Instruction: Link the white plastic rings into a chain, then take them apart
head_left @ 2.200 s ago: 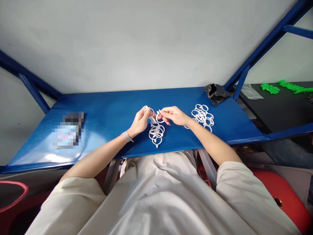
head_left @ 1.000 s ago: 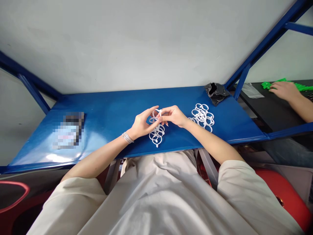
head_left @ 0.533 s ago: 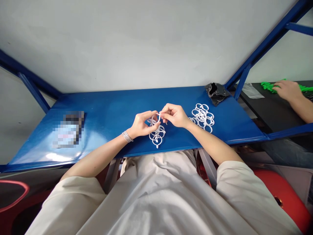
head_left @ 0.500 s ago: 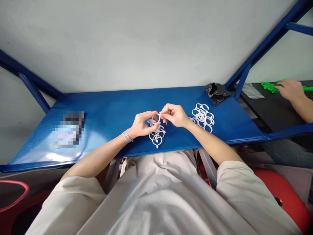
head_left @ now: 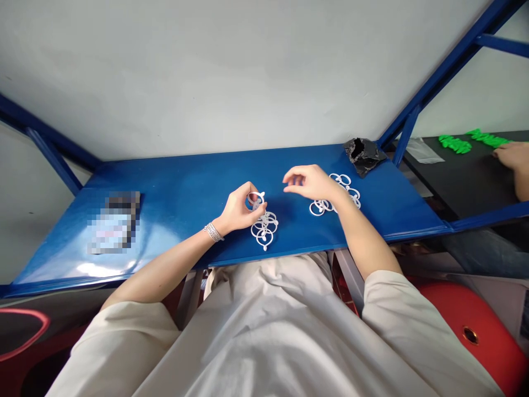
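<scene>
My left hand (head_left: pixel 238 209) is closed on a white plastic ring (head_left: pixel 263 194) with a small knob, held between thumb and fingers. Just below that hand, several similar white rings (head_left: pixel 270 223) lie overlapped near the table's front edge. To the right, my right hand (head_left: pixel 308 181) is in the air with its fingers apart and curved, and nothing shows in it. A second pile of white rings (head_left: pixel 317 208) lies beside and beneath my right wrist, partly hidden by it.
Everything rests on a blue table (head_left: pixel 198 182). At its back right corner sits a crumpled black plastic bag (head_left: pixel 366 160). A blurred-out flat object (head_left: pixel 115 220) lies on the left. At the neighbouring dark table, a co-worker's hand (head_left: pixel 512 156) is near green pieces (head_left: pixel 454 144).
My right hand has let go of the ring and moved right and slightly up, toward the right pile. My left hand keeps its hold. The co-worker's hand has shifted right.
</scene>
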Demonstrator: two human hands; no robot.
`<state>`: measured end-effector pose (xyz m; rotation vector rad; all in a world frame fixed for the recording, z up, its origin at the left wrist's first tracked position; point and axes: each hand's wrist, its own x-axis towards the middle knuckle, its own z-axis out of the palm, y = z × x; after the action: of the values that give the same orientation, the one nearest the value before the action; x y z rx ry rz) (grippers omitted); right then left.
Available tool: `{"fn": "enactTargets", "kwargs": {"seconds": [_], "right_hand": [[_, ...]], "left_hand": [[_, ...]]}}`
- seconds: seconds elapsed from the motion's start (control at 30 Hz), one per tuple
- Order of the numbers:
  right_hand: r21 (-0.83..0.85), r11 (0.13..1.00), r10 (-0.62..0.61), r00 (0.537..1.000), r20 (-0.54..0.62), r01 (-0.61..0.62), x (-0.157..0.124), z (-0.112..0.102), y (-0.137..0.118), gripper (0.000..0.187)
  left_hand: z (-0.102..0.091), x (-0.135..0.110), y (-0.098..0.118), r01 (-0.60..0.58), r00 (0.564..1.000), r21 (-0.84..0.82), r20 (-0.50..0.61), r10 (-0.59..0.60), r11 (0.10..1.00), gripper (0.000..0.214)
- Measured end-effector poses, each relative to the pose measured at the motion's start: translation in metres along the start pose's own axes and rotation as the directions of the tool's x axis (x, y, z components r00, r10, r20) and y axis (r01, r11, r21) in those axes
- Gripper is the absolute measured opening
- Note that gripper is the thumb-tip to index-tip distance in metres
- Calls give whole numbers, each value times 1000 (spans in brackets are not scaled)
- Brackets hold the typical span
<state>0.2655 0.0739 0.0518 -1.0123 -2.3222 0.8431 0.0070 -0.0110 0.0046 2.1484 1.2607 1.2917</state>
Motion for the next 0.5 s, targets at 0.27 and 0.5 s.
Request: {"fn": "enactTargets", "kwargs": {"seconds": [0.27, 0.5], "right_hand": [[-430, 835, 500, 800, 332, -344, -6, -50, 32, 33], [-402, 873, 455, 760, 464, -278, -4, -34, 18, 19]], "left_hand": [[2, -1, -1, -7, 1000, -7, -2, 7, 1000, 31], [3, -2, -4, -6, 1000, 22, 4, 6, 1000, 39]]}}
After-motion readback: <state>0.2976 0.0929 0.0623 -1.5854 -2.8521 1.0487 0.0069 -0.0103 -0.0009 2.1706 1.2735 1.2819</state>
